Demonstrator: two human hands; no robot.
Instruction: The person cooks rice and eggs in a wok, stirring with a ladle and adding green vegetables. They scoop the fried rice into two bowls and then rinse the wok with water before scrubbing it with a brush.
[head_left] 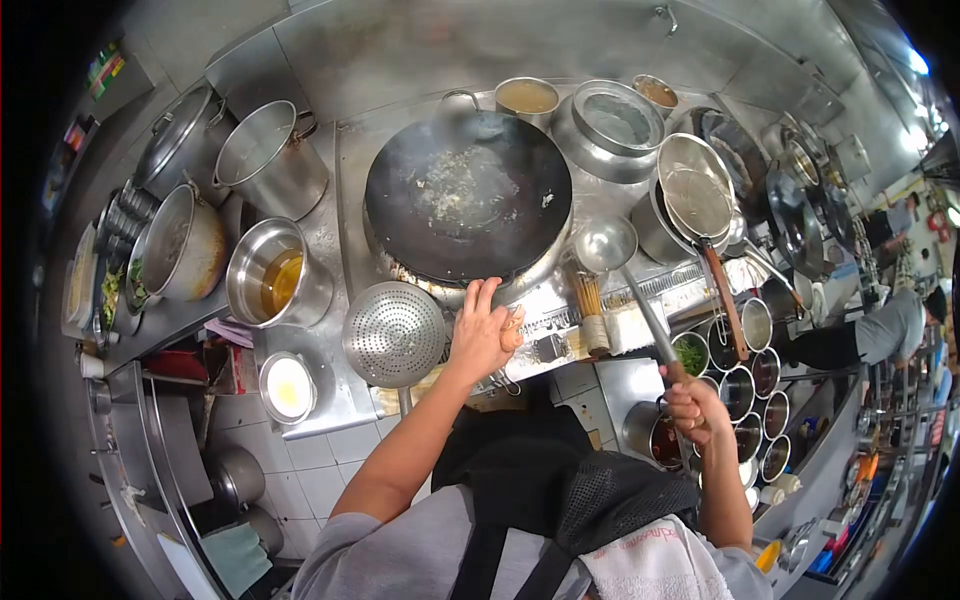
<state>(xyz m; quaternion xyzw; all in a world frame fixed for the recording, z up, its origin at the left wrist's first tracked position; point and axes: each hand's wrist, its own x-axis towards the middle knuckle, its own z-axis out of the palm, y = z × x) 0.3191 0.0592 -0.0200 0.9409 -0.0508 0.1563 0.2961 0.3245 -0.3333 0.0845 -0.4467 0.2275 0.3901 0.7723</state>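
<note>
A large dark wok (468, 195) with pale bits inside sits on the stove. My left hand (483, 335) is at the wok's near rim, its fingers stretched towards the rim and its thumb to the right; whether it touches the rim I cannot tell. Right of centre, my right hand (697, 407) is closed round the wooden handle of a steel ladle (606, 243). The ladle's empty-looking bowl is just right of the wok. A round perforated strainer (394, 334) rests left of my left hand.
Left of the wok stand a pot of yellow liquid (282, 283) and a tall steel pot (270, 160). Mesh strainers (697, 200) lie on a pot at the right. Several small containers, one holding chopped greens (690, 354), stand below them. Another person (890, 328) is at the far right.
</note>
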